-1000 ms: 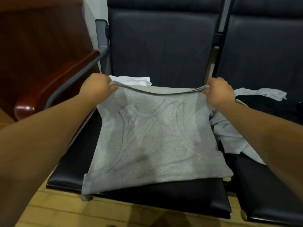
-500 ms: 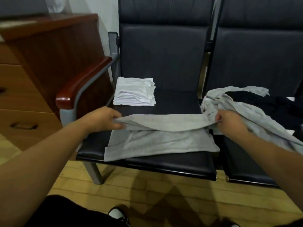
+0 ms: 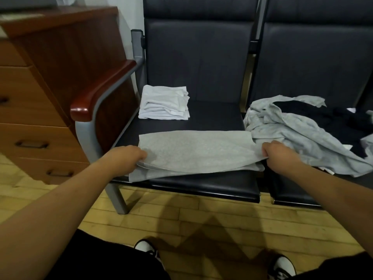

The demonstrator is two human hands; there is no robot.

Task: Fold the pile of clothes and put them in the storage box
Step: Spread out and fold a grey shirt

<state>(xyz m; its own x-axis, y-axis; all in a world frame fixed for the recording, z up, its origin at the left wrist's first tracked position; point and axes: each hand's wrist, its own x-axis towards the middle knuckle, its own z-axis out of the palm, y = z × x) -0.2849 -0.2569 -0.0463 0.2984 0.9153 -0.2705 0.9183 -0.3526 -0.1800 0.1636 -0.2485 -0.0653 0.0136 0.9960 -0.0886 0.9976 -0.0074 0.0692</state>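
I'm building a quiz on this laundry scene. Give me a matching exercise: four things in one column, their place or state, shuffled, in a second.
Things
1. flat grey top
2. white stack
3. crumpled grey garment
4. black garment

Places or states
A. folded, back of the left seat
B. loose heap, near side of the right seat
C. gripped by the left hand and right hand
D. back of the right seat

Pairs: 1-C, 2-A, 3-B, 4-D
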